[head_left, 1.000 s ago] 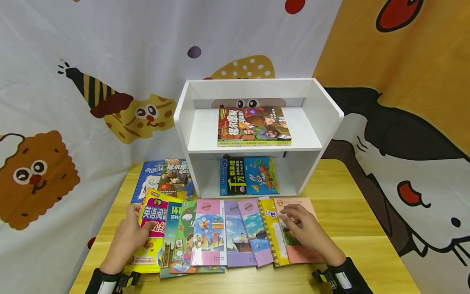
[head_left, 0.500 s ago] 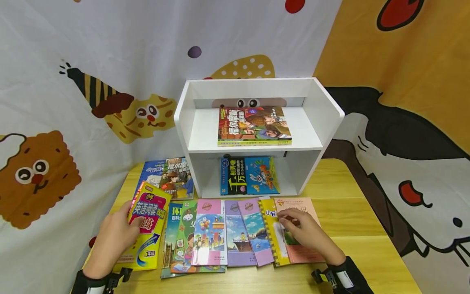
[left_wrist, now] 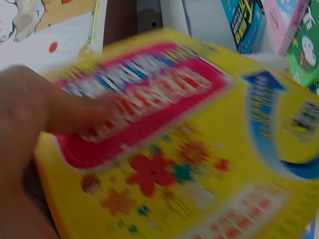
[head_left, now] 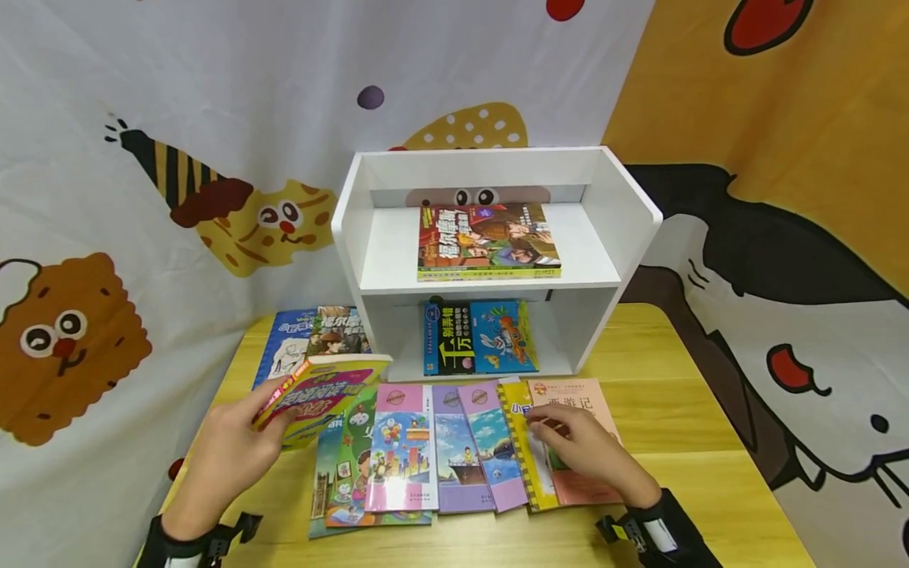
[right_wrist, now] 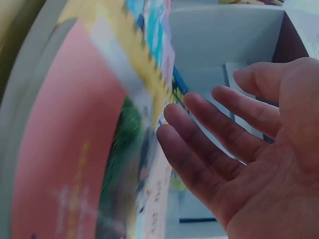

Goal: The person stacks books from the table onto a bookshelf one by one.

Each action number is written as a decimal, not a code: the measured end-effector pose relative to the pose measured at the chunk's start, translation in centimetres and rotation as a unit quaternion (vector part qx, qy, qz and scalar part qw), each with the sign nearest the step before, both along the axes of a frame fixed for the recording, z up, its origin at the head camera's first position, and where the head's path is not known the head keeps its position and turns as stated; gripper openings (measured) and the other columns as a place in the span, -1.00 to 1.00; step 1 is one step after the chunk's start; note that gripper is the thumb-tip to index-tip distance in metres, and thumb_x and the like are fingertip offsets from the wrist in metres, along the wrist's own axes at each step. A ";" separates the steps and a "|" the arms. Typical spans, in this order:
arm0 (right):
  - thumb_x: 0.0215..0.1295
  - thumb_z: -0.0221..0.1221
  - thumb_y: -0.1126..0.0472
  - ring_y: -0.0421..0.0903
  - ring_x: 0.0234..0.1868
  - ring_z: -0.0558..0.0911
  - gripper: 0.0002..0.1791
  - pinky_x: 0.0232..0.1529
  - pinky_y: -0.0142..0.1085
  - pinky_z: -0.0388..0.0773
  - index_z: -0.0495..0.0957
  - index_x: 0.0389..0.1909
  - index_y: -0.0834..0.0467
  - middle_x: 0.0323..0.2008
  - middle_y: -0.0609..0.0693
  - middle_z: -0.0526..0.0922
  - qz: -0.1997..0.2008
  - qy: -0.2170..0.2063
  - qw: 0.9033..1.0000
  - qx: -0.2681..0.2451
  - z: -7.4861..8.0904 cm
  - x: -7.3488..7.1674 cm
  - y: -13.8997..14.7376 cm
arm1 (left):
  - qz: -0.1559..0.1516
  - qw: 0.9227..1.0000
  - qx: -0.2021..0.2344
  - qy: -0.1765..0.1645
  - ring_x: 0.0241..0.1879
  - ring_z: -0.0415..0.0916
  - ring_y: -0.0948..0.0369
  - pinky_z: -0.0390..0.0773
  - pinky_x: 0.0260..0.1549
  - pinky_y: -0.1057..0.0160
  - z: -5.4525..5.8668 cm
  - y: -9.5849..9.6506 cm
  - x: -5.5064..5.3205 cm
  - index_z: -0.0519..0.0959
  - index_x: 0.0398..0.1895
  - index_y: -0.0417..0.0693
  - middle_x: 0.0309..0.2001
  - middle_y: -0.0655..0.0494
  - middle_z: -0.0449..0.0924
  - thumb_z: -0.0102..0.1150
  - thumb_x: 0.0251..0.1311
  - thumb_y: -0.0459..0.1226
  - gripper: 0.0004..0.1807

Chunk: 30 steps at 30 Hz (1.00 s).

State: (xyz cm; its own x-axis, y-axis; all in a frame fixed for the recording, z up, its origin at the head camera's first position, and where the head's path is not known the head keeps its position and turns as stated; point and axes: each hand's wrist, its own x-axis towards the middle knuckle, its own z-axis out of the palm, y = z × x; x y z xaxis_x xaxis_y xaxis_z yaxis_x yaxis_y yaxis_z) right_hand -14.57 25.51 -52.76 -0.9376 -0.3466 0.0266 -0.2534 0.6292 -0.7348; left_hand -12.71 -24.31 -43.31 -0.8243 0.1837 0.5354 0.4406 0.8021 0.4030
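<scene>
My left hand (head_left: 234, 450) grips a yellow workbook (head_left: 327, 398) with a pink title panel. It is raised and tilted over the left end of the book row. In the left wrist view the thumb presses on the cover (left_wrist: 154, 174), which is slightly blurred; the fingers are hidden behind it. Over the right end of the row hovers my right hand (head_left: 589, 446), fingers loosely bent, holding nothing. Beneath it lie a salmon-pink book (head_left: 582, 491) and a yellow book with a spiral-look edge (head_left: 543, 493). The right wrist view shows the fingers (right_wrist: 204, 144) spread beside these covers.
A white two-tier shelf (head_left: 596, 260) stands behind the row, with stacked books (head_left: 490, 241) above and blue-and-black books (head_left: 479, 339) below. Pink, purple and green books (head_left: 402, 450) overlap in front. A blue book (head_left: 284, 347) and a comic-style book (head_left: 334, 331) lie at back left.
My left hand has pulled the yellow workbook left off the row, then lifted and tilted it back to the right. The right hand has shifted slightly left.
</scene>
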 end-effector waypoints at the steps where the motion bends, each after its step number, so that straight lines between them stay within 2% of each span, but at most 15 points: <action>1: 0.40 0.11 -0.10 -0.31 -0.10 0.58 -0.65 -0.13 -0.31 0.57 0.61 0.10 -0.11 0.00 -0.33 0.59 0.005 0.002 1.000 -0.003 0.2 -0.1 -0.3 | -0.026 0.999 0.005 0.021 -0.51 0.61 0.28 0.51 -0.64 0.36 0.0 0.3 -0.1 0.59 0.11 0.09 -0.24 0.08 0.71 0.46 -0.04 -0.37 -0.44; 4: 0.40 0.09 -0.12 -0.30 -0.13 0.59 -0.64 -0.13 -0.29 0.57 0.58 0.14 -0.16 -0.01 -0.30 0.60 0.022 0.003 1.000 -0.015 1.0 -0.2 -1.4 | -0.091 0.993 0.039 0.062 -0.41 0.65 0.29 0.54 -0.50 0.44 -0.1 1.8 -0.5 0.58 0.15 0.08 -0.18 0.12 0.70 0.46 -0.08 -0.42 -0.38; 6: 0.41 0.08 -0.12 -0.27 -0.13 0.61 -0.62 -0.12 -0.26 0.57 0.52 0.19 -0.19 -0.01 -0.23 0.62 0.042 0.002 0.999 -0.031 1.5 -0.3 -2.5 | -0.118 0.987 0.075 0.075 -0.37 0.65 0.28 0.56 -0.45 0.44 -0.2 3.2 -0.8 0.58 0.14 0.03 -0.16 0.11 0.69 0.47 -0.09 -0.44 -0.38; 9: 0.40 0.10 -0.12 -0.22 -0.06 0.60 -0.53 -0.07 -0.23 0.56 0.39 0.30 -0.24 0.07 -0.15 0.59 0.075 -0.001 0.995 -0.059 2.3 -0.4 -4.4 | -0.149 0.977 0.133 0.069 -0.47 0.59 0.31 0.51 -0.54 0.46 -0.3 5.7 -1.0 0.57 0.12 -0.03 -0.18 0.09 0.69 0.46 -0.08 -0.48 -0.40; 12: 0.39 0.12 -0.07 -0.15 0.04 0.57 -0.41 -0.03 -0.21 0.55 0.25 0.40 -0.17 0.16 -0.09 0.53 0.116 0.011 0.989 -0.090 2.9 -0.7 -6.4 | -0.188 0.962 0.192 0.039 -0.44 0.63 0.24 0.57 -0.52 0.40 0.3 8.5 -1.0 0.55 0.13 -0.08 -0.16 0.01 0.69 0.40 -0.03 -0.54 -0.42; 14: 0.39 0.15 -0.03 -0.11 0.06 0.57 -0.40 -0.02 -0.19 0.55 0.25 0.40 -0.13 0.18 -0.09 0.51 0.138 0.012 0.984 -0.109 3.0 -0.8 -7.6 | -0.215 0.944 0.250 -0.011 -0.34 0.68 0.14 0.64 -0.46 0.28 0.7 10.2 -0.8 0.52 0.16 -0.07 -0.11 -0.02 0.68 0.33 0.05 -0.56 -0.44; 16: 0.39 0.14 -0.04 -0.12 0.06 0.57 -0.43 -0.01 -0.18 0.55 0.26 0.38 -0.15 0.16 -0.14 0.52 0.142 0.005 0.982 -0.122 3.1 -0.8 -8.6 | -0.236 0.918 0.311 -0.069 -0.22 0.68 0.05 0.65 -0.40 0.14 1.0 11.7 -0.6 0.46 0.21 -0.03 -0.06 -0.03 0.66 0.25 0.15 -0.54 -0.45; 18: 0.42 0.11 -0.03 -0.13 0.03 0.60 -0.51 -0.03 -0.20 0.56 0.32 0.33 -0.17 0.11 -0.16 0.56 0.133 -0.015 0.980 -0.148 3.1 -0.7 -9.2 | -0.239 0.893 0.363 -0.119 -0.16 0.67 0.02 0.65 -0.36 0.07 0.8 12.9 -0.3 0.40 0.23 0.03 -0.01 0.00 0.63 0.19 0.24 -0.49 -0.49; 19: 0.43 0.09 -0.03 -0.14 0.01 0.62 -0.55 -0.04 -0.20 0.57 0.34 0.30 -0.17 0.09 -0.17 0.58 0.123 -0.024 0.979 -0.161 3.1 -0.7 -9.2 | -0.239 0.883 0.381 -0.136 -0.13 0.66 0.02 0.64 -0.34 0.05 0.7 13.3 -0.2 0.37 0.25 0.05 0.01 0.01 0.62 0.16 0.28 -0.46 -0.49; 20: 0.45 0.07 -0.02 -0.14 0.00 0.63 -0.56 -0.06 -0.20 0.58 0.35 0.30 -0.17 0.08 -0.17 0.59 0.114 -0.030 0.978 -0.174 3.1 -0.6 -9.3 | -0.238 0.878 0.389 -0.147 -0.10 0.65 0.03 0.64 -0.33 0.05 0.5 13.7 -0.1 0.33 0.28 0.07 0.04 0.02 0.60 0.15 0.30 -0.44 -0.48; 21: 0.46 0.05 0.00 -0.14 -0.03 0.65 -0.60 -0.09 -0.21 0.60 0.37 0.28 -0.16 0.05 -0.15 0.61 0.102 -0.031 0.977 -0.186 3.2 -0.6 -9.2 | -0.237 0.876 0.391 -0.153 -0.09 0.64 0.03 0.64 -0.33 0.04 0.4 13.9 -0.1 0.31 0.28 0.07 0.05 0.01 0.59 0.15 0.31 -0.42 -0.48; 24: 0.49 0.03 0.09 -0.07 -0.13 0.69 -0.67 -0.23 -0.21 0.64 0.43 0.22 -0.08 -0.05 -0.06 0.65 0.075 -0.013 0.972 -0.221 3.5 -0.4 -8.4 | -0.233 0.880 0.383 -0.157 -0.09 0.64 0.06 0.64 -0.34 0.07 0.1 14.2 0.0 0.29 0.28 0.04 0.07 0.01 0.57 0.16 0.30 -0.41 -0.48; 28: 0.45 0.07 0.23 0.00 -0.37 0.68 -0.78 -0.45 -0.24 0.62 0.49 0.06 0.01 -0.28 0.01 0.64 0.034 0.069 0.974 -0.212 5.0 0.0 -7.1 | -0.226 0.889 0.377 -0.127 -0.11 0.64 0.04 0.65 -0.29 0.12 0.1 13.1 -0.6 0.24 0.32 -0.05 0.04 -0.03 0.56 0.17 0.26 -0.48 -0.41; 30: 0.42 0.10 0.31 0.01 -0.43 0.67 -0.77 -0.50 -0.24 0.60 0.50 0.02 0.03 -0.33 0.03 0.62 0.027 0.113 0.974 -0.193 5.9 0.2 -6.4 | -0.220 0.899 0.365 -0.104 -0.10 0.61 0.04 0.63 -0.21 0.14 -0.1 12.4 -1.2 0.20 0.36 -0.06 0.04 -0.02 0.56 0.18 0.24 -0.51 -0.34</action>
State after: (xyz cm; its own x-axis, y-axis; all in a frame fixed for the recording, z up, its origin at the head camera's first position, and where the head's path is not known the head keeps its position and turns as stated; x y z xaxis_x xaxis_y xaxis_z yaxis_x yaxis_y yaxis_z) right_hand -14.41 19.07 -46.82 -0.8733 -0.3183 0.3689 -0.4617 0.2987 -0.8352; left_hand -13.91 -11.95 -43.37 -0.8540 0.1783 0.4888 0.5049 0.0570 0.8613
